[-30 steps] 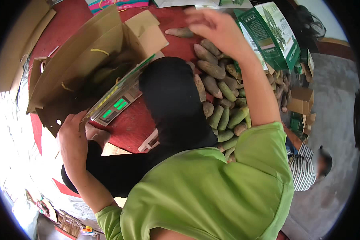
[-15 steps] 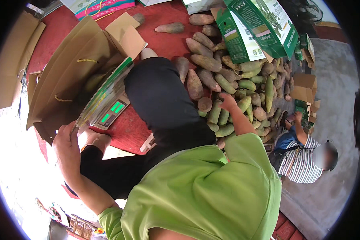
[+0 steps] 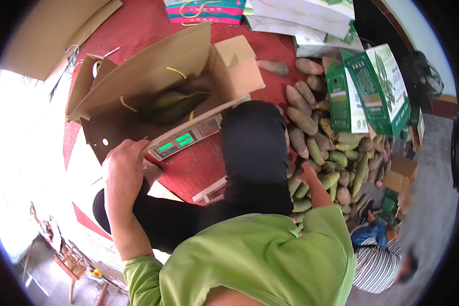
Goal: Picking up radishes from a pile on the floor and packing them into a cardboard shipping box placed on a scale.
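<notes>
A cardboard box (image 3: 148,102) with raised flaps and yellow cord handles stands on a scale (image 3: 181,140) with lit green digits. Inside lie green, elongated radish-like vegetables (image 3: 173,104). My left hand (image 3: 122,166) is closed around the box's near left edge, thumb and fingers at the cardboard. My right hand (image 3: 308,175) touches the near left side of a large heap of green and brownish-pink radish-like vegetables (image 3: 303,120). Its fingers look apart, with nothing visibly lifted in them. My bent knee (image 3: 254,137) in black trousers stands between box and heap.
Green and white printed boxes (image 3: 377,92) lean over the heap's far side. White bags (image 3: 301,18) and a pink and blue bag (image 3: 204,13) stand at the back. More cardboard (image 3: 46,35) sits far left. A person in a striped shirt (image 3: 375,268) is at the lower right.
The view has shifted, so box and heap appear further right and lower. More of the box's inside shows. My left hand stays on its edge; my right hand remains at the heap, slightly further left.
</notes>
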Demonstrator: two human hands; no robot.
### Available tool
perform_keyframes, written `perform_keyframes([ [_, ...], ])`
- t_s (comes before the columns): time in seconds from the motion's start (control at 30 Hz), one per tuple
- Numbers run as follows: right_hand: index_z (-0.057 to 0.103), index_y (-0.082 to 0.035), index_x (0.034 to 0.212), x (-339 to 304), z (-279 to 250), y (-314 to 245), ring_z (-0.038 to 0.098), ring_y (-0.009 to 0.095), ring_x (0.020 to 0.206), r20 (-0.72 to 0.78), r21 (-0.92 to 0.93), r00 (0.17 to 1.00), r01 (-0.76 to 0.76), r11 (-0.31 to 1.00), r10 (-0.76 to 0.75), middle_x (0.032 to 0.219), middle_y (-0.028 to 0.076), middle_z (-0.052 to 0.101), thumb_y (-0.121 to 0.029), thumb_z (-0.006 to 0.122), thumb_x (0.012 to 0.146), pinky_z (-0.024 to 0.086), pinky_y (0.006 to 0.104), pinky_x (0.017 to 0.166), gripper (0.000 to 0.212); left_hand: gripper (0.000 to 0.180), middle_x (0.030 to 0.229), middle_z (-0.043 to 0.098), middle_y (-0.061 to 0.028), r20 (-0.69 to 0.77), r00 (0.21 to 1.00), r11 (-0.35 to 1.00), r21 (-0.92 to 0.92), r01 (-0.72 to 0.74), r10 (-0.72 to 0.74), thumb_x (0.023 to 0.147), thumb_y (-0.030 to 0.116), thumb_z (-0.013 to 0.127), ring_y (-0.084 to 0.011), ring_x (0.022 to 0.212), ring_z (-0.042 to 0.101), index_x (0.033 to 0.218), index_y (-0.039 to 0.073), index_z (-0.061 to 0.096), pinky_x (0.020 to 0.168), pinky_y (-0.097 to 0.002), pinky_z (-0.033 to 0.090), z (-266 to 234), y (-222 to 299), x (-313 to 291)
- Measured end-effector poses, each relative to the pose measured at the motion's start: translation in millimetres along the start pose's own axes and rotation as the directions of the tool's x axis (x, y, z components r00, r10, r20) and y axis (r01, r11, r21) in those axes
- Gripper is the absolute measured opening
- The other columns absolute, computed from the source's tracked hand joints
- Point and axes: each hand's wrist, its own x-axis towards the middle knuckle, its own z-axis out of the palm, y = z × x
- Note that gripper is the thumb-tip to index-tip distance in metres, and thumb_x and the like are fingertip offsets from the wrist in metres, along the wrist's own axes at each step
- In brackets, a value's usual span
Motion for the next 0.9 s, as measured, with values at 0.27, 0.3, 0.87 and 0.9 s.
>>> perform_keyframes([
  [0.27,0.064,-0.009,0.106,-39,-37,-24,0.063,0.033,0.095,-0.011,0.125,0.999,-0.029,0.992,0.031,0.099,0.015,0.066,-0.021,0.085,0.048,0.05,0.0399,0.082,0.062,0.017,0.079,0.06,-0.0139,0.016,0.999,0.998,0.053,-0.037,0.036,0.082,0.007,0.056,-0.0349,0.077,0.059,0.093,0.003,0.068,0.072,-0.0416,0.047,-1,-2,-4],
  [0.3,0.065,-0.009,0.106,-44,-45,-27,0.064,0.032,0.094,-0.092,0.108,0.996,0.011,0.994,-0.001,0.097,0.015,0.066,-0.019,0.086,0.048,0.05,0.0398,0.082,0.063,0.017,0.079,0.06,-0.0132,0.013,0.999,0.998,0.054,-0.045,0.044,0.082,0.007,0.056,-0.0346,0.077,0.059,0.093,0.003,0.068,0.072,-0.0415,0.047,0,-4,-5],
  [0.87,0.053,0.003,0.121,-156,-317,-197,0.056,0.017,0.105,-0.888,0.299,0.447,0.742,0.6,-0.111,0.113,0.009,0.059,0.007,0.07,0.075,0.044,0.03,0.093,0.048,0.026,0.074,0.058,-0.011,0.019,0.998,0.991,0.119,-0.066,0.065,0.066,0.002,0.06,-0.031,0.078,0.061,0.091,0.007,0.068,0.076,-0.0408,0.048,5,-10,-7],
  [0.9,0.053,0.003,0.121,-166,-327,-216,0.056,0.017,0.105,-0.888,0.299,0.447,0.74,0.602,-0.107,0.113,0.009,0.059,0.007,0.07,0.075,0.044,0.03,0.093,0.048,0.026,0.074,0.058,-0.011,0.021,0.997,0.991,0.118,-0.071,0.069,0.066,0.002,0.06,-0.031,0.078,0.061,0.091,0.007,0.068,0.076,-0.0408,0.048,4,-8,-7],
])
